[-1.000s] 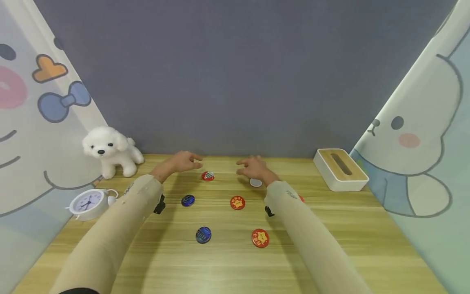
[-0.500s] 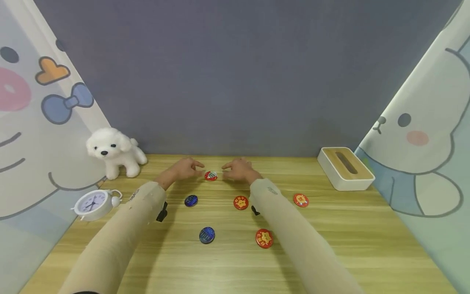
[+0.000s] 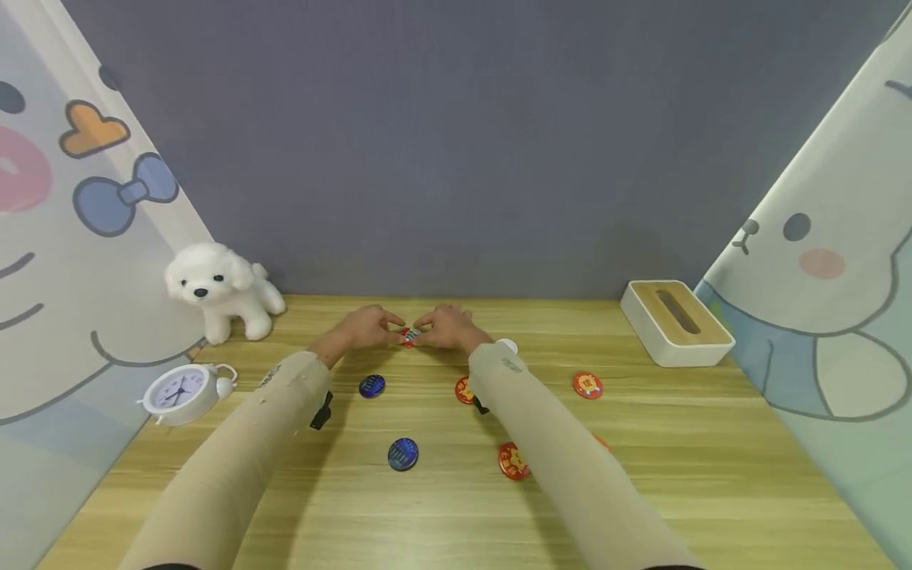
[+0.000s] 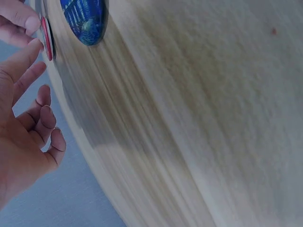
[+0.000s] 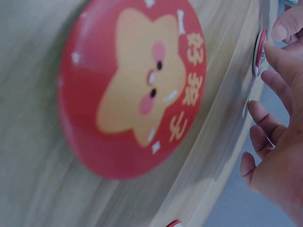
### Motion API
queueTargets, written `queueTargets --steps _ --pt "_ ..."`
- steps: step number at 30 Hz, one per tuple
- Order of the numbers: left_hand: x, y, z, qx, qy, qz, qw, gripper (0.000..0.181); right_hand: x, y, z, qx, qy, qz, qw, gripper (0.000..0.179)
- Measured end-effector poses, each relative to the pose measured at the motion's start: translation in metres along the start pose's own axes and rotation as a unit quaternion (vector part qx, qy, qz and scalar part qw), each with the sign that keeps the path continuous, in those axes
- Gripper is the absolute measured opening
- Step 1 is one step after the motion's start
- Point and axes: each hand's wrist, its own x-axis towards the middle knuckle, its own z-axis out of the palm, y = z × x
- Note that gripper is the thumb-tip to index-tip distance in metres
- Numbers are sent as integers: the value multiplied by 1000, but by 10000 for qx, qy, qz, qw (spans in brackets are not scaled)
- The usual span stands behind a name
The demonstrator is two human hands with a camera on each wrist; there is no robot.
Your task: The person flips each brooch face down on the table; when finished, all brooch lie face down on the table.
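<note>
Near the table's far edge, a round red pin badge (image 3: pixel 409 337) with a green-and-white pattern lies between the two hands. My left hand (image 3: pixel 366 327) reaches it from the left, thumb and index fingertips right at its rim. From the opposite side my right hand (image 3: pixel 450 327) does the same. In the left wrist view the badge (image 4: pixel 48 39) lies flat, the other left-hand fingers loosely bent. The right wrist view shows the right hand (image 5: pixel 279 137) with an extended finger at the badge's edge. Its remaining fingers are relaxed and hold nothing.
Blue badges (image 3: pixel 372 386) and red star badges (image 3: pixel 514 461) lie nearer on the wooden table (image 3: pixel 342 507). A white disc (image 3: pixel 508 345) and a red badge (image 3: pixel 588 385) are rightward. A plush dog (image 3: pixel 224 293), alarm clock (image 3: pixel 181 393) and tissue box (image 3: pixel 677 323) stand at the sides.
My right hand has moved left, away from the white disc, to the patterned red badge. The left hand has come slightly right, so both sets of fingertips now meet at that badge.
</note>
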Motion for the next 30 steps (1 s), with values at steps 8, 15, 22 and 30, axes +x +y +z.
queueTargets --steps 8,15,22,30 --pt "3 -2 1 285 147 -1 9995 42 2 -5 -2 -127 -53 64 9999 47" --pt "4 -4 3 390 160 176 9990 40 3 -4 0 34 22 95 9999 43" --pt "3 -4 6 461 153 201 9986 40 4 -6 4 157 75 136 9998 40" --pt "2 0 4 494 342 208 9980 34 5 -11 2 245 272 163 9992 39"
